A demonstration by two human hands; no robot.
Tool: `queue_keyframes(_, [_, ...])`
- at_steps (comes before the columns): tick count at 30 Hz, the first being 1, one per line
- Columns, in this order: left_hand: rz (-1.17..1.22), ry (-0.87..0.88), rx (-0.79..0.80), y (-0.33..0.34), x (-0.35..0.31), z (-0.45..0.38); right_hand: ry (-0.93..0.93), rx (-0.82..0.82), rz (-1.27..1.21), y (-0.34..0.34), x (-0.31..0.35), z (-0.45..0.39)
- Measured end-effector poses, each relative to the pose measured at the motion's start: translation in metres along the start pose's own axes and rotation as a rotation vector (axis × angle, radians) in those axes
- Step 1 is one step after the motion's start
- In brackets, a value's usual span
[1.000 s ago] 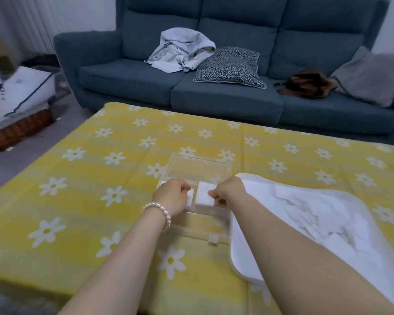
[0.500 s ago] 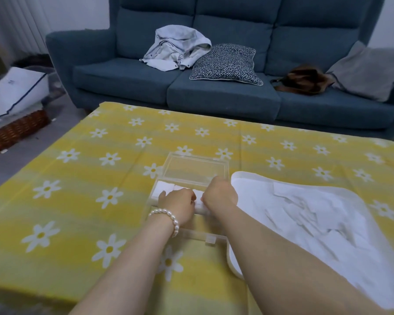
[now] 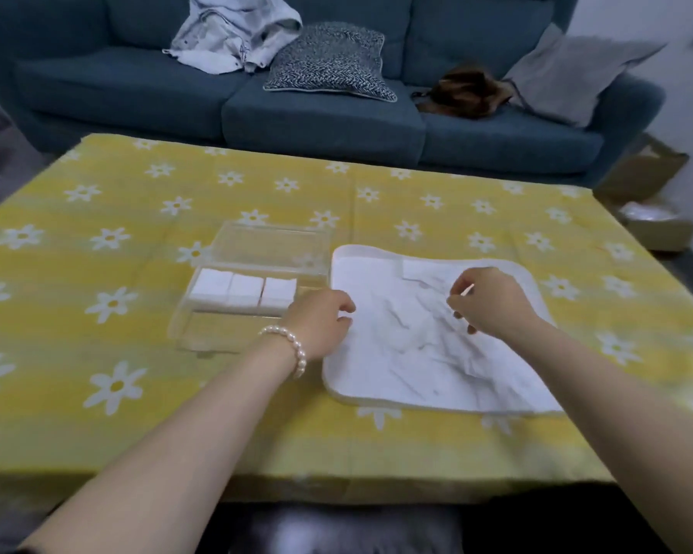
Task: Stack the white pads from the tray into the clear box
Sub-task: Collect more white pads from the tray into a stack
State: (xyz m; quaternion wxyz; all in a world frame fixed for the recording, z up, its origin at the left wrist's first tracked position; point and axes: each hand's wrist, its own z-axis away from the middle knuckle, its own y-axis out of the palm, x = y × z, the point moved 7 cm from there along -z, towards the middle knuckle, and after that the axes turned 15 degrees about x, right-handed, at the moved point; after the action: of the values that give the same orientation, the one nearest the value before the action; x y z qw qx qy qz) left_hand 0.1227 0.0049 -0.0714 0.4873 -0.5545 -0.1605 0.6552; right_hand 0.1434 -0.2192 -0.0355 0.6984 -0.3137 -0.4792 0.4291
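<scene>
Loose white pads [image 3: 429, 337] lie heaped in the white tray [image 3: 339, 387], which sits right of the clear box [image 3: 201, 337], their edges nearly touching. Three pads [image 3: 244, 290] stand side by side in the box's middle row; its hinged lid [image 3: 271, 245] lies open on the far side. The right hand [image 3: 487, 301] hovers over the tray's far half, fingers curled just above the heap; I cannot tell whether it pinches a pad. The left hand [image 3: 319, 323], pearl bracelet [image 3: 291, 347] on its wrist, hangs loosely curled and empty over the tray's left rim. Yellow daisy tablecloth [image 3: 97, 353] spreads bare all round, a blue sofa [image 3: 321, 113] beyond
</scene>
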Motion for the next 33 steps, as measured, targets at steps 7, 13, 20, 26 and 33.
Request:
queue_keyframes(7, [-0.082, 0.101, 0.124, 0.062, -0.043, -0.014, 0.060, 0.147, 0.015, 0.024, -0.065, 0.033])
queue_keyframes(13, [-0.378, 0.416, 0.161, 0.098, -0.077, -0.005, 0.003, 0.105, -0.008, 0.034, -0.062, 0.010])
queue_keyframes(20, [-0.550, 0.339, 0.300, 0.120, -0.059, -0.014, 0.153, -0.055, 0.139, -0.002, -0.090, -0.015])
queue_keyframes(26, [-0.518, 0.220, 0.203, 0.096, -0.043, -0.024, 0.146, 0.083, 0.051, 0.011, -0.113, -0.048])
queue_keyframes(33, [-0.415, 0.326, -0.125, 0.064, -0.045, -0.024, -0.036, 0.128, 0.228, 0.035, -0.075, -0.053])
